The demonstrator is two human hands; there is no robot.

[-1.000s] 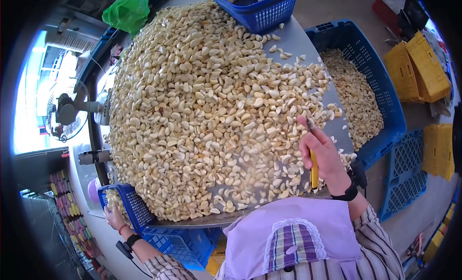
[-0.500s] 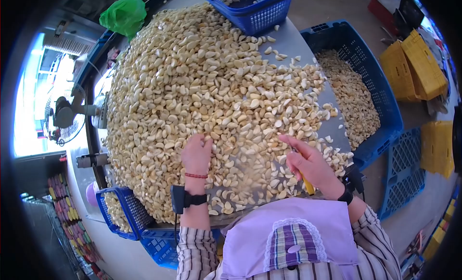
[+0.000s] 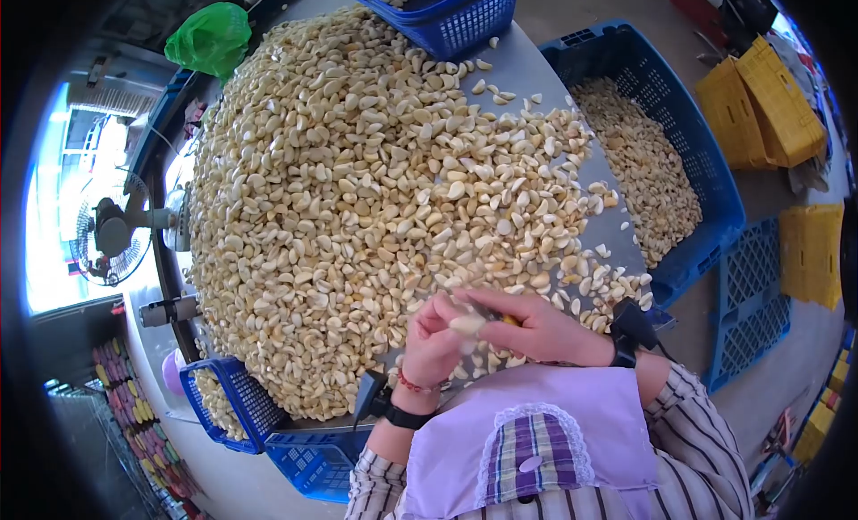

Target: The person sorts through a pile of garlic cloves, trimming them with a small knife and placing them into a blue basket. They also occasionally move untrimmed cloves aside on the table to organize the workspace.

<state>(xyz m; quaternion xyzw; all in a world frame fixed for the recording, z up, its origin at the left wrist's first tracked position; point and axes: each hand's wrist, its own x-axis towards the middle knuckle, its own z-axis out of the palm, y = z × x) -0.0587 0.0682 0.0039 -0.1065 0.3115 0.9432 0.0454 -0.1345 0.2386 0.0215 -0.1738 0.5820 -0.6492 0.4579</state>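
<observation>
My left hand [image 3: 429, 348] is closed, pinching a pale peeled garlic clove [image 3: 466, 325] between thumb and fingers. Close against it, my right hand [image 3: 550, 331] is wrapped round a small yellow-handled knife [image 3: 511, 321]; only a bit of the yellow handle shows, and its blade is hidden. Both hands meet over the near edge of the metal table, just above the lilac apron. In front of them spreads a large heap of garlic cloves [image 3: 313, 180].
A large blue crate [image 3: 715, 171] of cloves stands right of the table. One blue basket [image 3: 465, 29] sits at the far edge, another [image 3: 255, 399] at near left. Beyond are a green bag [image 3: 210, 39], a fan [image 3: 114, 230] and yellow crates [image 3: 760, 104].
My hands have come together near the table's front edge. The left has lifted off the heap and moved right and nearer, now with a clove. The right has turned inward with the knife.
</observation>
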